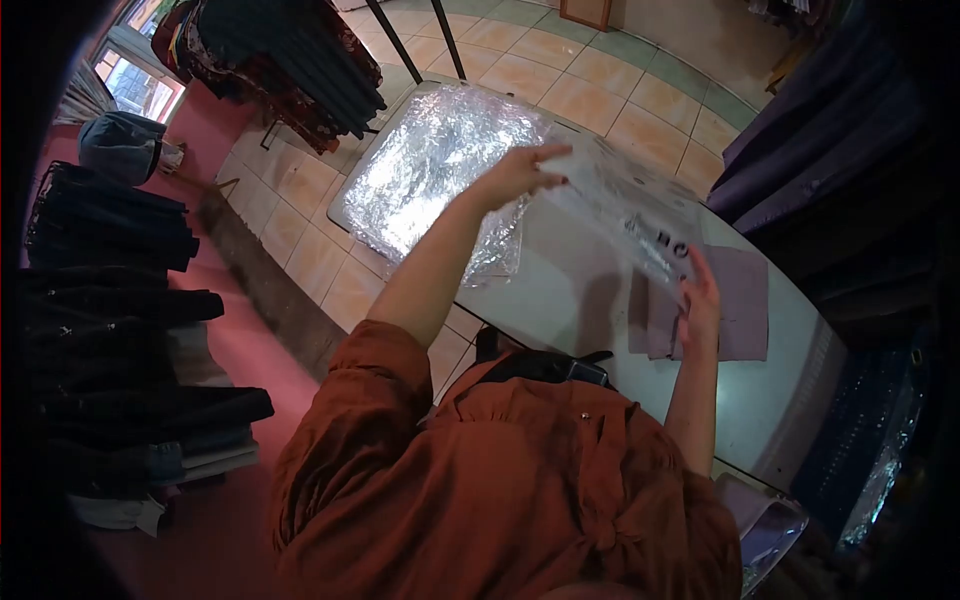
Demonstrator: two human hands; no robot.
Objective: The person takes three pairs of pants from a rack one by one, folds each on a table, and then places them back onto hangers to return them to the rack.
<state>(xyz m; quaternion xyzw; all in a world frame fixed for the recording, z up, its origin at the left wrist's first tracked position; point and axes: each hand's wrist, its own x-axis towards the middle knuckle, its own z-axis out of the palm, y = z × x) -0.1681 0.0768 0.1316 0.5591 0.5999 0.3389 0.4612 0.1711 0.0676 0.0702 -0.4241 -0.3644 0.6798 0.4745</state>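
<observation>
A clear plastic bag (625, 205) with dark printing is stretched between my two hands above the white table (570, 270). My left hand (520, 176) grips its far left end, with some fingers extended. At the bag's near right end, my right hand (700, 300) holds its edge between thumb and fingers. Beneath and beside my right hand, a folded mauve cloth (735, 305) lies flat on the table. Shiny clear plastic bags (440, 160) lie in a pile at the table's left end, under and beyond my left forearm.
Dark clothes (290, 70) hang on a rack at the upper left. Folded jeans (120, 320) are stacked along the left side. Long purple cloth (820, 130) hangs at the right, and packaged items (760, 525) are at the lower right.
</observation>
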